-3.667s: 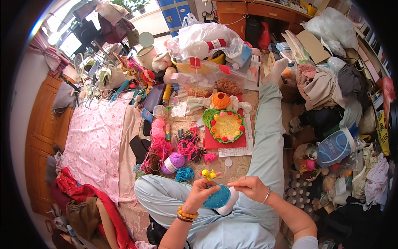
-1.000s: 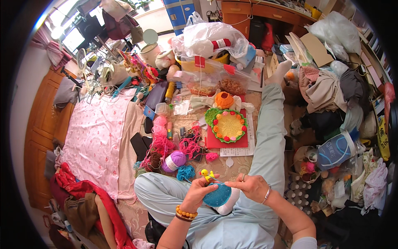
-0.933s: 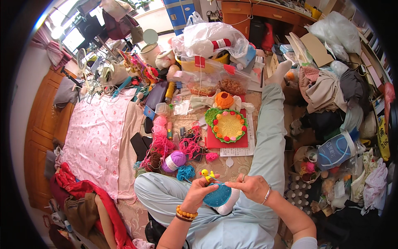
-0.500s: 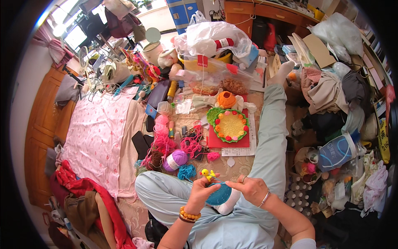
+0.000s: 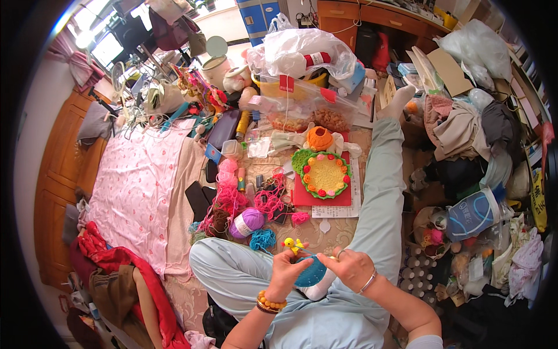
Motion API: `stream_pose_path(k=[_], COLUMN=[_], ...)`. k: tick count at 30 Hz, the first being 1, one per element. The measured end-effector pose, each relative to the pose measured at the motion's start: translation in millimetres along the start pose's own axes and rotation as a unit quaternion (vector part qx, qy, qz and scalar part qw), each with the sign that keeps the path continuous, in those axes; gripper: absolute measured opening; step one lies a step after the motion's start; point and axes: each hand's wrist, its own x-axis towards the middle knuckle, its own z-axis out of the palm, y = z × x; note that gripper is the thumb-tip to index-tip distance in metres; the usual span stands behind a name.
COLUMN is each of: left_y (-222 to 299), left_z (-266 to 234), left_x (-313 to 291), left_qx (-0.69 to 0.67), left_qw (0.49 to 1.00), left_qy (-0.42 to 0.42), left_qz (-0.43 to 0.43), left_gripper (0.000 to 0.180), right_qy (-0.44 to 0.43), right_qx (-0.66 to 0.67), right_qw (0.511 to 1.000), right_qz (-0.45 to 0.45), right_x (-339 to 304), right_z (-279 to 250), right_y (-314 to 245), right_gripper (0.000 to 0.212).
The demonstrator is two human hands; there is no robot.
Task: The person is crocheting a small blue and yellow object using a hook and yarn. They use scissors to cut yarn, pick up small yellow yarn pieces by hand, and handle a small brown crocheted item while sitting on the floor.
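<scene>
One blue yarn disc [image 5: 311,274] sits above a white sock [image 5: 321,288], clamped in the grip of the left hand [image 5: 285,272]; the right hand [image 5: 353,269] seems to pinch a hook [image 5: 332,257] at its rim. Its round middle looks made; the edge appears unfinished.

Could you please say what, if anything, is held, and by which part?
The left hand holds the blue yarn piece by its upper-left edge. Whether the right hand, near the right edge, grips anything cannot be told.
</scene>
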Motion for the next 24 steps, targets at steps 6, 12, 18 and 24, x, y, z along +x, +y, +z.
stream_pose_path(k=[6,12,18,24], left_y=[-1,-3,3,-10], left_z=[4,-4,0,13], left_x=[-2,3,1,1], left_qx=[0.016,-0.037,-0.073,-0.128], left_qw=[1.0,0.997,0.992,0.99], left_qy=[0.01,-0.05,-0.078,0.011], left_qz=[0.009,-0.042,-0.066,-0.049], left_gripper=[0.025,0.053,0.057,0.057], right_qy=[0.042,0.032,0.074,0.181], right_qx=[-0.021,0.055,0.172,0.591], right_qw=[0.999,0.998,0.982,0.702], right_qz=[-0.012,0.004,0.036,0.354], right_x=[-1,-4,-3,-4], right_z=[2,8,20,66], right_y=[-6,0,-2,-33], right_gripper=[0.034,0.031,0.027,0.022])
